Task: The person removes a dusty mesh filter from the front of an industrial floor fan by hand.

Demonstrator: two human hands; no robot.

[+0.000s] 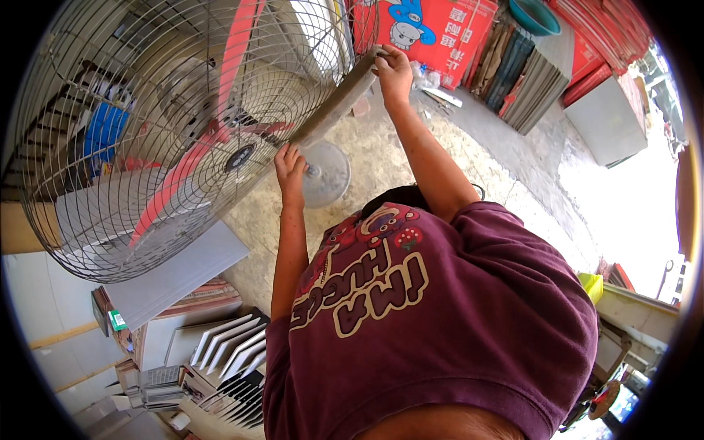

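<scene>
My right hand (394, 73) is closed round the upper far end of a long, flat grey-brown piece (337, 101), which I see nearly edge-on. At its lower near end, my left hand (291, 167) curls its fingers over the edge. The piece slants beside the wire cage of a large fan (242, 158) with red blades; whether the two touch I cannot tell. Below and behind it, the round grey base (323, 174) stands on the floor. The exact kind of the piece is not shown.
Red cartons (455, 37), a teal basin (535, 16) and stacked flat panels (539, 84) line the far right. A pale box (607, 121) stands beyond them. White panels (227, 345) sit in a black rack at lower left, near a grey board (176, 275).
</scene>
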